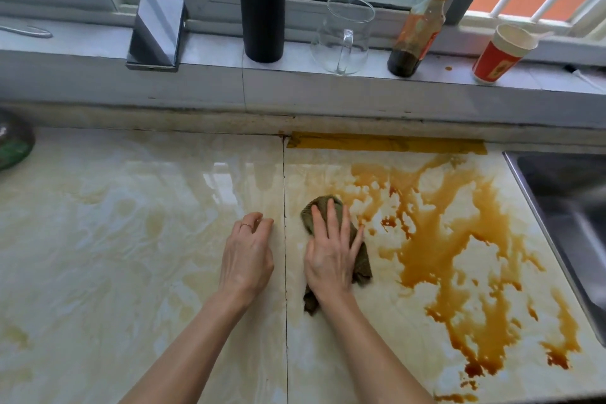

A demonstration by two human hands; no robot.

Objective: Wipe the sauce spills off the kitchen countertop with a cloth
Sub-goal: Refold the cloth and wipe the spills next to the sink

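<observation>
Both hands are down on the tabletop [131, 239], side by side and just apart, with the tile seam [284, 174] running between them. The left hand [247, 259] rests on its loosely curled fingertips and holds nothing. The right hand [331, 259] lies flat, fingers straight and spread, pressing down on the cloth [323, 203].

The biggest thing to deal with is the sauce spill [433, 249]. It is a wide, ragged orange-brown pool that covers most of the tile to the right of the seam. From the right hand it fans out from about 1 o'clock round to 5 o'clock, and the thickest part sits at 3 o'clock. Its long axis runs from the back wall at 12 o'clock down toward the near edge at about 5 o'clock, roughly alongside the sink [524, 193] at the far right.

The cloth is small and dark green, bunched lengthwise under the palm from 12 to 6 o'clock. Its right edge is just beside the nearest splashes, perhaps touching them.

I'd say the wiping has barely bitten into the mess. The right hand is plainly the nearer one, and the next stroke looks like a sweep toward 3 o'clock. The left tile shows only pale marbling.
</observation>
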